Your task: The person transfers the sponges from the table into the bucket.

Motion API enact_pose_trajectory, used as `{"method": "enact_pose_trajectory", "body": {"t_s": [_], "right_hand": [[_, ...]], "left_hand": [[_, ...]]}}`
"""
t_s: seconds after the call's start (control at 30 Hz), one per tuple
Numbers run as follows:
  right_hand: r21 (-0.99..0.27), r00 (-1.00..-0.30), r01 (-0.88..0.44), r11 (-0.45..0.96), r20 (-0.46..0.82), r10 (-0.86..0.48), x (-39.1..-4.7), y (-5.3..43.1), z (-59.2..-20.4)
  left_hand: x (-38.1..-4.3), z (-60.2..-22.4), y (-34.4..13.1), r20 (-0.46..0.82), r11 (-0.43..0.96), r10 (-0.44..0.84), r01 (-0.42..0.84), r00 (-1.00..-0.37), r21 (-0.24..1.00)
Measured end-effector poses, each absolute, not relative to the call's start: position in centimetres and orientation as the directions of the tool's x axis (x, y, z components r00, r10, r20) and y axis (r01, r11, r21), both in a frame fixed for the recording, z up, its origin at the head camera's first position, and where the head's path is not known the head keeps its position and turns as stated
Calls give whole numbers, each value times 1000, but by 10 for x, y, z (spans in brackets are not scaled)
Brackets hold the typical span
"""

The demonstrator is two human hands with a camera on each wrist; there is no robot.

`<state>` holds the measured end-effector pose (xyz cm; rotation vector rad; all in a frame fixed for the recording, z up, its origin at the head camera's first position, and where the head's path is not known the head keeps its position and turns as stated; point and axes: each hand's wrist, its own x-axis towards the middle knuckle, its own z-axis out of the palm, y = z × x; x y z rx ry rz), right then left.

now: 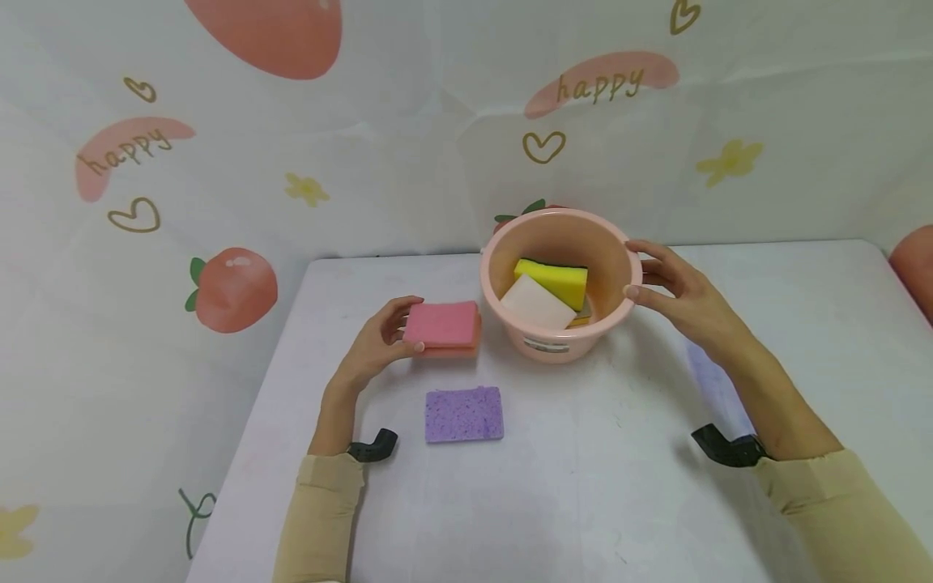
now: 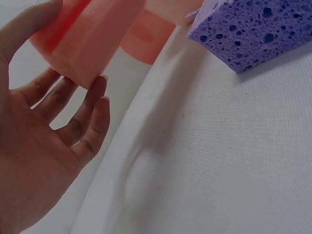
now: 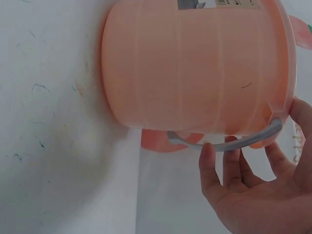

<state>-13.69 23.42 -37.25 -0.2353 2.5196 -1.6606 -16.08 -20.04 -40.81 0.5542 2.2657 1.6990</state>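
Two holds on my feed: the left hand (image 1: 375,346) pinches the pink sponge (image 1: 440,324) beside the bucket (image 3: 195,73), whose rim (image 1: 557,333) the right hand (image 1: 685,298) grips, seemingly for steadiness, perhaps touching the handle (image 3: 256,138).

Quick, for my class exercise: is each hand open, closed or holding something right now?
Left hand: holding the pink-topped sponge.
Right hand: holding the bucket at its side.
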Motion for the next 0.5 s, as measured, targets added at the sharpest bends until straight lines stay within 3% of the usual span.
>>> {"method": "enact_pose_trajectory", "body": {"t_s": [0.5], "right_hand": [[-925, -982, -61, 374, -11, -186, -140, 233, -374]], "left_hand": [[-157, -395, -200, 110, 121, 497, 194, -861, 974]]}}
